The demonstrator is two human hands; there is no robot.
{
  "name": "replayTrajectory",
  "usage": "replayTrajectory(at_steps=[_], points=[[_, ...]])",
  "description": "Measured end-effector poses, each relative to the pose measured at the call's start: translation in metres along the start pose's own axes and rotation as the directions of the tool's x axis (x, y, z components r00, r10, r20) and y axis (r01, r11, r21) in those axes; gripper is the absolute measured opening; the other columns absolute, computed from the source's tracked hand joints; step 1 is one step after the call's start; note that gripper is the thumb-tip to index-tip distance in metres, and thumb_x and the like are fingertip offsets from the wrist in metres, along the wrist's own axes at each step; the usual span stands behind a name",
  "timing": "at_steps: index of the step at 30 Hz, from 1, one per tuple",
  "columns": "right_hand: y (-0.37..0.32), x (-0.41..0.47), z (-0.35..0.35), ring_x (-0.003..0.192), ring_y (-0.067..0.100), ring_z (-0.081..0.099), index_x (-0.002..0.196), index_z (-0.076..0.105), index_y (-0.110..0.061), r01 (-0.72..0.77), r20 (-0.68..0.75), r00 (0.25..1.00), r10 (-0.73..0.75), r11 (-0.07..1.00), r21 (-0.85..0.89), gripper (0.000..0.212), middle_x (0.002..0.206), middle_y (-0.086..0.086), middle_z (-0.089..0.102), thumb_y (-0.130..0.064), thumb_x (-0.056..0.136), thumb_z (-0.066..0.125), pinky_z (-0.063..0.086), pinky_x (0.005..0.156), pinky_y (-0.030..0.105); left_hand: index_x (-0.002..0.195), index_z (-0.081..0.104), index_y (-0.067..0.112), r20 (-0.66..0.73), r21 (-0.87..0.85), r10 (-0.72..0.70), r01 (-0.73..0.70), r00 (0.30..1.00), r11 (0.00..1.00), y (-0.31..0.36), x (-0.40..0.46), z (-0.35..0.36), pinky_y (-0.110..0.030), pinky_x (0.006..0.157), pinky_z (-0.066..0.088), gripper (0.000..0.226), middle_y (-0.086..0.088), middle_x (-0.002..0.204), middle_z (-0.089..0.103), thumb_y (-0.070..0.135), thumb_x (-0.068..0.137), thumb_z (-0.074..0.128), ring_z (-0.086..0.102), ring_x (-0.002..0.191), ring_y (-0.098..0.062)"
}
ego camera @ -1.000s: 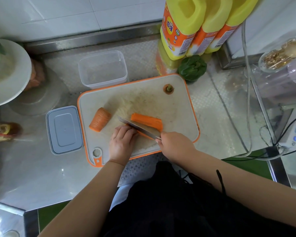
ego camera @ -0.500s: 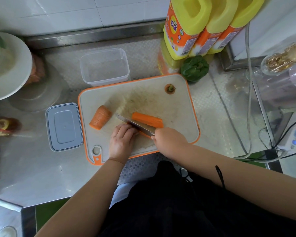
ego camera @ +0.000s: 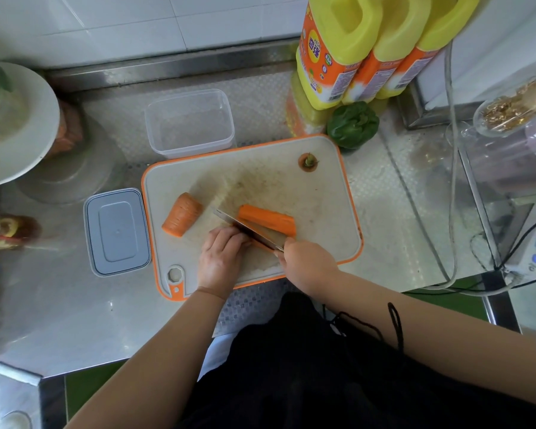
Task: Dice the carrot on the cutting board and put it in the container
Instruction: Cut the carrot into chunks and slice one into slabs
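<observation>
Carrot [ego camera: 266, 220] is lying halved on the board [ego camera: 316, 205]; the right hand [ego camera: 307, 264] is gripping the knife [ego camera: 245, 228], slicing lengthwise. The left hand [ego camera: 222, 258], fingers curled, is pinning a piece. Keeping those fingertips tucked behind the blade is advisable.

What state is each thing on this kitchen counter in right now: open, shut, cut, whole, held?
Clear plastic container: open, lid off, empty.
Grey rectangular lid: lying flat on the counter, left of the board.
Orange-rimmed cutting board: flat, scored, stained.
Thick carrot chunk: cut off, lying apart, untouched.
Long carrot piece: lying beyond the blade.
Carrot top: cut off, set aside.
Steel knife: held, blade down.
Left hand: fingers curled beside the blade.
Right hand: grips the knife handle.
Green pepper: whole.
</observation>
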State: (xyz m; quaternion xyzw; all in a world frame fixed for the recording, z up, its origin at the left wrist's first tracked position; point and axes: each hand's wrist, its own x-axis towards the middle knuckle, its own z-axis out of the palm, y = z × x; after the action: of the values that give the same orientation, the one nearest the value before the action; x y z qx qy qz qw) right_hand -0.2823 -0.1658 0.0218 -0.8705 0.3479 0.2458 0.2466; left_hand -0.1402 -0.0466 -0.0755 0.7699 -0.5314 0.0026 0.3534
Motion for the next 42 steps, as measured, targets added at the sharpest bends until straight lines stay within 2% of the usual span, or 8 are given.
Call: replayTrajectory(at_steps=[6,9,15,19,23,28,39,42], points=[[0.007,0.000,-0.009,0.080,0.029,0.060,0.104,0.052,-0.005,0.014,0.009,1.000,-0.014,1.000,0.025,0.036,0.080,0.007,0.054,-0.036,0.103,0.033,0.038,0.062,0.033,0.088,0.072,0.003,0.052,-0.001,-0.008,0.008,0.999,1.000,0.006,0.001,-0.007,-0.038,0.088,0.048,0.010,-0.011,0.095,0.066,0.008,0.089,0.063,0.055,0.094,-0.028],[0.014,-0.012,-0.003,0.087,0.029,0.061,0.105,0.054,-0.008,0.019,-0.028,0.999,-0.019,1.000,0.003,0.035,0.092,0.009,0.062,-0.036,0.103,0.033,0.039,0.065,0.033,0.092,0.067,0.006,0.062,-0.005,-0.010,0.011,0.998,1.000,0.011,0.003,-0.021,-0.037,0.085,0.047,0.012,-0.011,0.096,0.064,0.015,0.092,0.059,0.055,0.092,-0.029],[0.028,-0.024,-0.002,0.086,0.035,0.062,0.096,0.054,-0.009,-0.084,-0.169,0.978,0.125,0.969,0.232,0.033,0.086,0.015,0.065,-0.038,0.100,0.039,0.036,0.063,0.035,0.095,0.065,0.006,0.009,0.004,-0.285,0.285,0.958,0.959,0.018,0.052,-0.049,-0.040,0.082,0.045,0.010,-0.008,0.093,0.061,0.016,0.092,0.063,0.055,0.092,-0.031],[0.029,-0.020,-0.011,0.079,0.035,0.060,0.083,0.048,-0.011,-0.111,-0.249,0.942,0.224,0.910,0.400,0.029,0.074,0.014,0.061,-0.035,0.099,0.044,0.032,0.060,0.034,0.110,0.063,0.021,0.476,0.289,-0.580,0.506,0.661,0.813,0.016,0.094,-0.041,-0.042,0.090,0.048,0.031,0.001,0.110,0.063,0.041,0.087,0.069,0.056,0.107,-0.024],[0.031,-0.018,-0.015,0.072,0.029,0.059,0.086,0.052,-0.009,-0.115,-0.269,0.930,0.251,0.893,0.436,0.032,0.064,0.002,0.050,-0.037,0.099,0.045,0.035,0.058,0.033,0.114,0.061,0.016,0.562,0.466,-0.621,0.411,0.546,0.783,0.026,0.108,-0.030,-0.036,0.079,0.048,0.041,-0.006,0.112,0.063,0.040,0.083,0.072,0.060,0.108,-0.029],[0.037,-0.019,-0.009,0.063,0.024,0.053,0.081,0.047,-0.013,-0.121,-0.257,0.930,0.263,0.879,0.461,0.030,0.059,-0.002,0.046,-0.037,0.099,0.044,0.035,0.056,0.032,0.103,0.065,0.017,0.527,0.573,-0.672,0.366,0.520,0.733,0.032,0.110,-0.025,-0.033,0.065,0.045,0.021,-0.007,0.102,0.066,0.017,0.084,0.060,0.065,0.094,-0.030],[0.046,-0.018,-0.008,0.066,0.023,0.056,0.081,0.049,-0.013,-0.126,-0.275,0.924,0.267,0.889,0.440,0.031,0.064,0.001,0.052,-0.038,0.098,0.045,0.036,0.056,0.031,0.100,0.072,0.026,0.575,0.548,-0.629,0.324,0.524,0.771,0.027,0.111,-0.043,-0.033,0.080,0.048,0.012,-0.002,0.101,0.065,0.029,0.090,0.066,0.058,0.107,-0.026],[0.049,-0.019,-0.008,0.066,0.023,0.055,0.082,0.050,-0.012,-0.137,-0.260,0.926,0.275,0.885,0.445,0.032,0.064,0.000,0.051,-0.038,0.098,0.045,0.034,0.056,0.031,0.094,0.072,0.030,0.575,0.522,-0.585,0.293,0.572,0.801,0.028,0.113,-0.055,-0.029,0.079,0.037,0.010,0.003,0.096,0.061,0.030,0.094,0.062,0.053,0.105,-0.022]])
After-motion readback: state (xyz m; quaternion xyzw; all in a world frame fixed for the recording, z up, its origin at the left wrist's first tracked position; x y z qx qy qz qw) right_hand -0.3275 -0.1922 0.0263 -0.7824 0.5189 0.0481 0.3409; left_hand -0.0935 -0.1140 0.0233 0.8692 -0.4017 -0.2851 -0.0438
